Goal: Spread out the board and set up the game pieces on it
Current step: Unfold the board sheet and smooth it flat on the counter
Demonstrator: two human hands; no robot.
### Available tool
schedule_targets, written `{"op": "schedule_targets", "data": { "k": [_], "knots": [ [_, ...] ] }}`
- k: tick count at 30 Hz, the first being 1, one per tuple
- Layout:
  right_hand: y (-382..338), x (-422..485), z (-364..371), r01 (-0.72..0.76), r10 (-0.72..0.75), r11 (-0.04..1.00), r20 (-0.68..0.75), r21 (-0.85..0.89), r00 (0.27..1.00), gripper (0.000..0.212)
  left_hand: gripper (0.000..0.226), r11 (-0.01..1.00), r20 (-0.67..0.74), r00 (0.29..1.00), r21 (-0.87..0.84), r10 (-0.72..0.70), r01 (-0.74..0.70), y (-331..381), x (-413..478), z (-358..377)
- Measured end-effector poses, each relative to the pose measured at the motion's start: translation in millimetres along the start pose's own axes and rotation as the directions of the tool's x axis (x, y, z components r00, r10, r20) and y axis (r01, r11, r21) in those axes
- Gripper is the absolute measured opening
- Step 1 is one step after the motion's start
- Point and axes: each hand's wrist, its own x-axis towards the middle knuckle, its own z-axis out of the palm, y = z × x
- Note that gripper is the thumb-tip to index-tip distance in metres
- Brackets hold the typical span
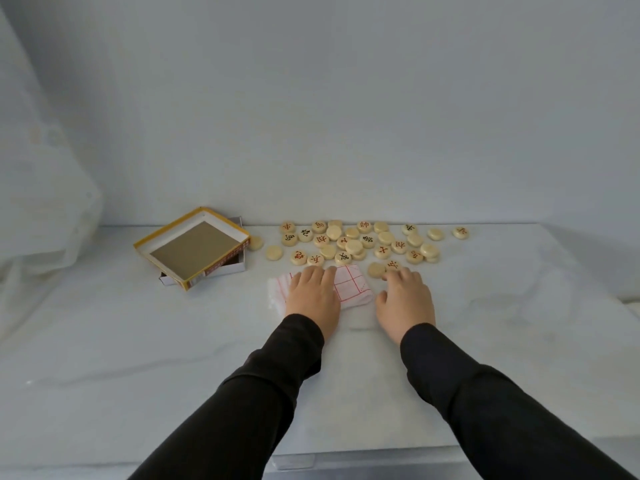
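Now | 32 pieces (pixel 354 247) loose | 1 folded board (pixel 349 282) under flat left grip (pixel 311 296) | right grip (pixel 405 299) apart

Looks like a home room, though it could be a plain staged corner. White marble-look tabletop (pixel 138 341) meets a bare pale wall (pixel 346 98) at 12 o'clock. Sheer white curtain (pixel 41 185) hangs at 10 o'clock and drapes onto the table edge, which reads domestic. Leisure items: round wooden game pieces (pixel 353 242) at 12 o'clock, open cardboard box (pixel 194 247) at 11 o'clock. Soft daylight-like lighting.
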Motion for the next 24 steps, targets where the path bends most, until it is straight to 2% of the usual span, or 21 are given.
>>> {"op": "schedule_targets", "data": {
  "k": [4,10,16,20,24],
  "knots": [
    [11,-11,-1,-0.072,0.072,0.996,0.017,0.059,0.997,0.035,0.049,0.999,0.052,0.999,-0.032,0.007,-0.006,12,-14,10],
    [16,-20,1,-0.196,0.201,0.954,0.000,0.227,0.980,0.035,0.060,0.982,0.144,0.972,0.018,0.183,-0.188,29,-30,22],
    [6,-16,10,-0.230,0.247,0.945,-0.043,0.232,0.968,0.037,0.056,0.998,0.085,0.995,0.031,0.049,-0.052,28,-27,25],
    [9,-10,13,-0.187,0.201,0.946,-0.028,0.263,0.979,0.036,0.046,0.999,0.066,0.997,0.000,0.049,-0.049,31,-24,27],
    [17,0,4,-0.200,0.196,0.901,0.051,0.384,0.979,0.038,0.041,0.996,0.040,0.998,-0.066,0.056,-0.053,35,-24,27]
  ]
}}
